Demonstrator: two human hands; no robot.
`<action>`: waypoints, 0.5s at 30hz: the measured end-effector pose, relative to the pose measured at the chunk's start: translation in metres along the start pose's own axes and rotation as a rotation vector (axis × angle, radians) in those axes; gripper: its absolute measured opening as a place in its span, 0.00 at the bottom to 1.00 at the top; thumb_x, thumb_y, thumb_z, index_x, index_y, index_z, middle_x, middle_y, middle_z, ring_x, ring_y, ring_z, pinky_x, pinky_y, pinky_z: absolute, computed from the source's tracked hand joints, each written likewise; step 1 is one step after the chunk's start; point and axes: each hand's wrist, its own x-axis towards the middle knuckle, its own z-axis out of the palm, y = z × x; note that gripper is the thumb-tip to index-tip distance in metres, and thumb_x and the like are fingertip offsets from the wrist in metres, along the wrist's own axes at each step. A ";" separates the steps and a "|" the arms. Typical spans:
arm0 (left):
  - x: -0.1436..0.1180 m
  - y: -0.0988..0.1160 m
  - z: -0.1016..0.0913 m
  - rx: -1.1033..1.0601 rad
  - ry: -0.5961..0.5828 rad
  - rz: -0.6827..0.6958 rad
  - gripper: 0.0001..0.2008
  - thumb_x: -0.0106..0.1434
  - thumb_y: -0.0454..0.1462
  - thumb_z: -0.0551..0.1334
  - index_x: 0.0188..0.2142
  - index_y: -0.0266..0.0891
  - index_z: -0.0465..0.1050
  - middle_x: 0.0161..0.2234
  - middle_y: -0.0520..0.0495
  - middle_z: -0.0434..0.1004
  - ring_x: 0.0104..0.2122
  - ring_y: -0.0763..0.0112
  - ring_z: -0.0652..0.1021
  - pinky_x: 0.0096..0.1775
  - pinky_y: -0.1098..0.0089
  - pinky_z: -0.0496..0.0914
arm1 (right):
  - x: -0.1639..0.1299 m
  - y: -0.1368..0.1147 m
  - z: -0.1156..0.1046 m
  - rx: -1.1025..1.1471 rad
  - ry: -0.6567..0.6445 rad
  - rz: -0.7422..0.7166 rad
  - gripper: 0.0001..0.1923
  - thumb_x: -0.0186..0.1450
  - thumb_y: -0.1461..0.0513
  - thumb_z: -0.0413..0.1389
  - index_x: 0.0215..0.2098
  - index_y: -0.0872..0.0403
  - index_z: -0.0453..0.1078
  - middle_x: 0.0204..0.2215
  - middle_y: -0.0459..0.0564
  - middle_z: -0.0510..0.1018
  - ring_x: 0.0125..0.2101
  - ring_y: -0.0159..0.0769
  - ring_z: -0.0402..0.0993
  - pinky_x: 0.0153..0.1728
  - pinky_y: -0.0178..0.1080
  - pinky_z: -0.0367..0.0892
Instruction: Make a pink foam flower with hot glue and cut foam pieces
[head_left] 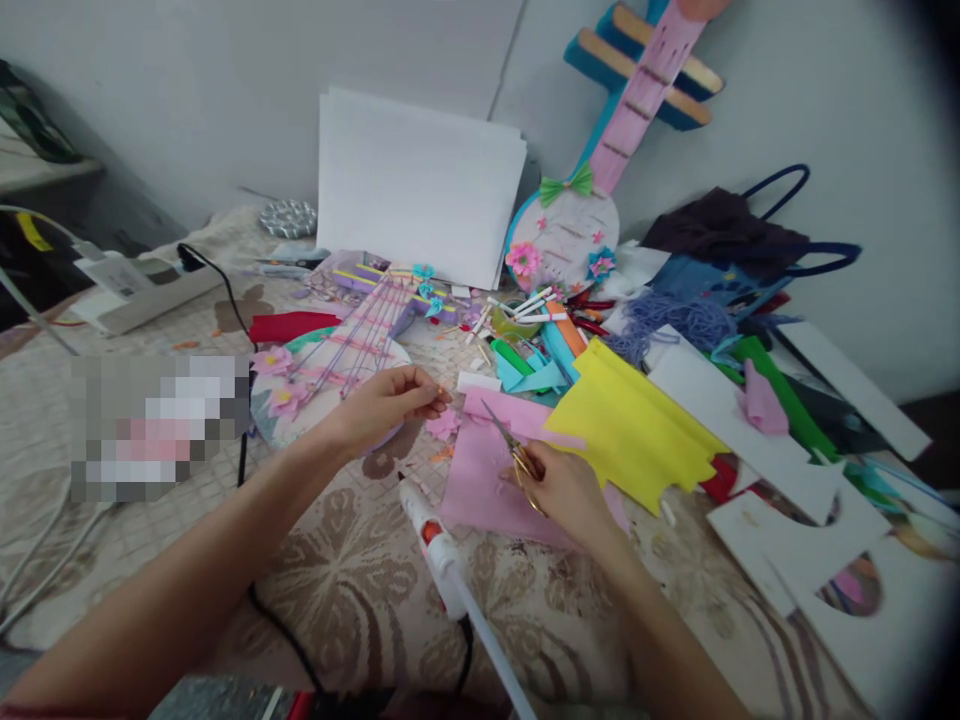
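Observation:
My right hand point(566, 490) holds a pair of scissors point(514, 448) with gold handles, the blades pointing up and left over pink crepe paper point(480, 480). The fingers of my left hand point(394, 400) are pinched together around a tiny orange-tinted bit, too small to name. Just behind that hand lies a paper-craft lute point(352, 350) with purple strings and pink flowers. A loose pink paper flower point(444, 424) sits between my hands. Nearer to me, a white glue gun point(435, 550) rests on the patterned tablecloth point(337, 580), a glue stick protruding from its back.
Yellow crepe paper point(630, 420) and cut white boards point(795, 540) spread across the right side. A finished-looking pink and blue craft instrument point(566, 240) leans on the wall beside white sheets point(420, 190). A power strip point(150, 295) and cables lie at left. Purple yarn point(679, 325) is heaped behind.

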 end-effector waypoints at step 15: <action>0.005 0.008 -0.008 0.004 -0.027 0.049 0.09 0.54 0.39 0.64 0.27 0.35 0.67 0.33 0.48 0.75 0.32 0.76 0.74 0.37 0.73 0.67 | -0.041 0.027 0.001 0.095 0.198 0.077 0.12 0.64 0.55 0.50 0.37 0.55 0.67 0.33 0.50 0.75 0.31 0.36 0.70 0.31 0.35 0.58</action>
